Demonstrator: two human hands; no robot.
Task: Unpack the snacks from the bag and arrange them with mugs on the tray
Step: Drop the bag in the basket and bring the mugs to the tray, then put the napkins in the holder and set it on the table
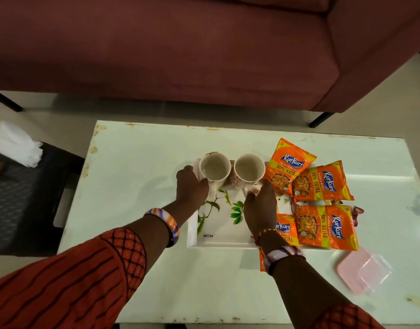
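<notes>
Two white mugs stand side by side at the far end of a white tray (218,238) printed with green leaves. The left hand (191,184) curls around the left mug (214,170); the right hand (260,205) grips the right mug (249,170) at its handle. Four orange snack packets (323,181) lie along the tray's right edge, overlapping it, on a pale table (137,167). A pink lid (363,271) sits near the packets.

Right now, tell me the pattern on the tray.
White tray with green leafy sprigs, seen in the head view.
</notes>
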